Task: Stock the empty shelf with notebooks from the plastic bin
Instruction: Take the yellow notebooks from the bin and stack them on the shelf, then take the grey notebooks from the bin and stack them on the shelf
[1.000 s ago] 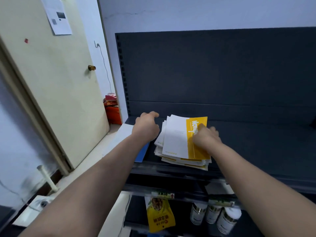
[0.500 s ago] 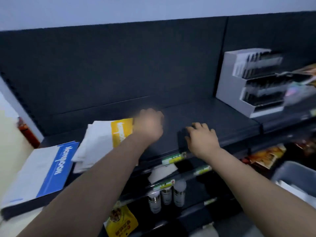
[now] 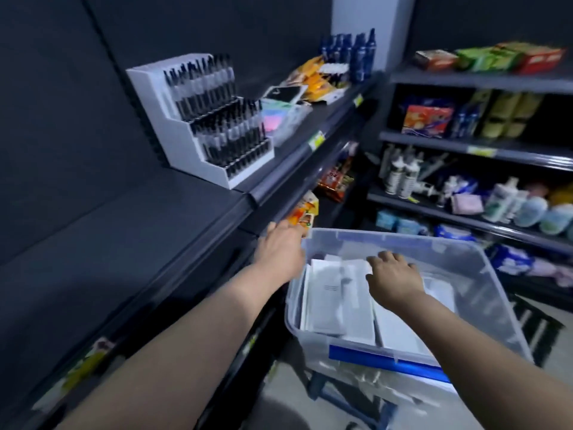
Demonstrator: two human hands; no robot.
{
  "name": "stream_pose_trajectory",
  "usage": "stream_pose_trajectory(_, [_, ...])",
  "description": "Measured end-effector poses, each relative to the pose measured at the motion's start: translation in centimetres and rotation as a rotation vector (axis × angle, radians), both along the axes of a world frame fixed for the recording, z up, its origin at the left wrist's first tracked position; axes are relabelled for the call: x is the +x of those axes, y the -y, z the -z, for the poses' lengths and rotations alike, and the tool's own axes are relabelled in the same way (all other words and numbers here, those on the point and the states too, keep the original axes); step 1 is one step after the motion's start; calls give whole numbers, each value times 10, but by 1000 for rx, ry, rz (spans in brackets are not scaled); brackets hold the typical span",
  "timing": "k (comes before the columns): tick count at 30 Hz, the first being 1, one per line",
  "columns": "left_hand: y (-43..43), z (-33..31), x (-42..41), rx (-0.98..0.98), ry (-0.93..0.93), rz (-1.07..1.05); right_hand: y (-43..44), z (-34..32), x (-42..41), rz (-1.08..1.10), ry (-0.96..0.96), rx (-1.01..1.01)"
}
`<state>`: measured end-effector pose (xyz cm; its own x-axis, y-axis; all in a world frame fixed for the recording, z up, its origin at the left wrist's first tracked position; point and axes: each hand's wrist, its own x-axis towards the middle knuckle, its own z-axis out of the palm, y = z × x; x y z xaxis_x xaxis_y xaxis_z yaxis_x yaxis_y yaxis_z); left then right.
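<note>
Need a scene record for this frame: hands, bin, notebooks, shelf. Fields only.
plastic bin: clear, blue latch, beside the shelf
notebooks: white, stacked inside bin
shelf: dark, no notebooks on the part in view
left hand: at bin's far-left corner, blurred, grip unclear
right hand: fingers spread over notebooks, gripping nothing
pen display: white, farther along shelf

Under the right hand (image 3: 392, 280), the plastic bin (image 3: 483, 274) is translucent, smooth and faintly glossy, with a shiny blue latch (image 3: 387, 363) on its near wall. The notebooks (image 3: 328, 293) inside show matt white paper covers. Left of the left hand (image 3: 280, 249), the shelf (image 3: 124, 237) looks like matt, dark painted metal, though blur hides its texture.
</note>
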<state>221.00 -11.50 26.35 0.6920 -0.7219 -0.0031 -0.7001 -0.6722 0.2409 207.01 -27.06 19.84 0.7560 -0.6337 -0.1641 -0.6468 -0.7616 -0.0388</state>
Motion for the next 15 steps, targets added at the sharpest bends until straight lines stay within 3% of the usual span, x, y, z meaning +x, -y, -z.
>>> stream_pose_trajectory(6, [62,62,-12,160,-130,31,54,45,-33,33,-132,80])
stream_pose_trajectory(15, [68,123,-24,366,-356,-143,61,102,-25,-70,-199,279])
